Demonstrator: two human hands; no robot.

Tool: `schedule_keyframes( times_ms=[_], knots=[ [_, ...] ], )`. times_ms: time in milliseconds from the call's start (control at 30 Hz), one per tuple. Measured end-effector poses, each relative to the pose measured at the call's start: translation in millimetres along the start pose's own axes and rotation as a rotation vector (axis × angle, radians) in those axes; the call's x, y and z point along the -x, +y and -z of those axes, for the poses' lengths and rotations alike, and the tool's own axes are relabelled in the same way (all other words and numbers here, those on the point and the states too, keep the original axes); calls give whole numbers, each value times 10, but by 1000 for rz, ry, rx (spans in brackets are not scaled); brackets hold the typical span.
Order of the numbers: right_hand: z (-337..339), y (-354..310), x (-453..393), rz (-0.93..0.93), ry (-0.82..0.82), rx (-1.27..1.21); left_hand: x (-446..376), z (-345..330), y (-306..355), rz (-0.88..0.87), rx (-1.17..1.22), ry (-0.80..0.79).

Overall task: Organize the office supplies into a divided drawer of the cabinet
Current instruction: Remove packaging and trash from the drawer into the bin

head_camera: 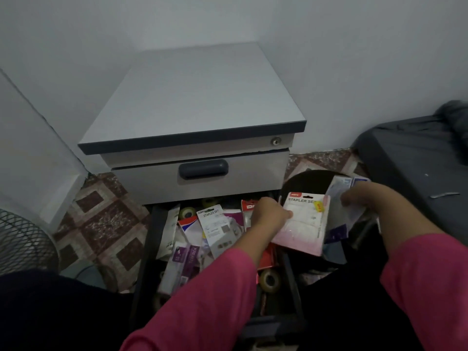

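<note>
The left hand [269,213] pinches the pink stapler set pack [301,225], long axis toward the person, just right of the open drawer [152,236], while the right hand [359,198] grips other packets [339,188].

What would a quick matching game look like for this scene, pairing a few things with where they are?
Things:
1. pink stapler set pack
2. tape roll
3. keyhole
4. grey stapler set pack

Places:
A. lying in the open drawer among other packs
B. top right of the cabinet front
C. held in the left hand
D. near the drawer's right wall, below the left forearm

Pairs: 1-C, 2-D, 3-B, 4-A
</note>
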State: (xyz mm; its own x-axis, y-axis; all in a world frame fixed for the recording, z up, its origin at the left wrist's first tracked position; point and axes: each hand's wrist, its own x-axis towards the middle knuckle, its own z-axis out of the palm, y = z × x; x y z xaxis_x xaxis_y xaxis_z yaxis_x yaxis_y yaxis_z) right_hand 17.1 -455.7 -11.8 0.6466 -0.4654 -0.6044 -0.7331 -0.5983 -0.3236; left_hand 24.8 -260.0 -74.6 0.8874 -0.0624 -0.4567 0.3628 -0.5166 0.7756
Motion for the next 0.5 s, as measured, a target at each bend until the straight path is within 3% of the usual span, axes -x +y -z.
schedule_keyframes(
  times_ms=[267, 500],
  knots=[
    [-29, 47, -232, -69, -136, -115, -110, -320, 143, -108, -37, -19],
    [-159, -116, -201, 80, -93, 44, -145, 30, -343, -97, 58, 91]
  ],
)
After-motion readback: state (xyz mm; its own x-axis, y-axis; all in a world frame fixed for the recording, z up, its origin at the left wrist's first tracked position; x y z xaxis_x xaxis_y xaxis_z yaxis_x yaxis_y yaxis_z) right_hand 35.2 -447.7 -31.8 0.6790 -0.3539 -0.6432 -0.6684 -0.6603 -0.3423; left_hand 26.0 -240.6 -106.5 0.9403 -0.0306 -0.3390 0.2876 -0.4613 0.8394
